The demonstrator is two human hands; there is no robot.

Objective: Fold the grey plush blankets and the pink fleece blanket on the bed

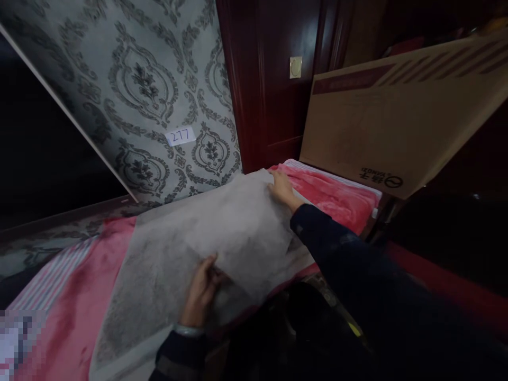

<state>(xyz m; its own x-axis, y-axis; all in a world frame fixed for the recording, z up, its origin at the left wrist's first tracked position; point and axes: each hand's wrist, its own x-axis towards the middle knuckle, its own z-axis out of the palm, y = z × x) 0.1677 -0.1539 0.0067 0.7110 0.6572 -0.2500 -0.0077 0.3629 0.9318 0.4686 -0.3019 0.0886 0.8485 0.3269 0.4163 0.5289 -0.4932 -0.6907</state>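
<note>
Grey cloth (159, 264) spread lengthwise beneath and in front of both hands, with a paler upper layer (242, 222) over its right-hand portion; folded flap or separate piece, impossible to tell. Left hand (199, 293) at the near left edge of this layer, just above the darker grey surface: nearly closed, thumb and fingertips brought together on the edge. Right hand (283, 189) at the far right end of the same layer, partly curled, fingertips in contact with its margin; whether pinching or merely pressing, not discernible. Between the hands, the paler layer, slightly rumpled. To the left of the grey cloth, pink fabric (91, 296) bordered by striped cloth (59, 272). Just beside the right hand, red plush fabric (333, 196). Behind the latter, a tilted cardboard box (377, 127) near a dark red door (273, 100). Along the far side, patterned wallpaper (146, 87) with a paper label (180, 136) marked "277".
</note>
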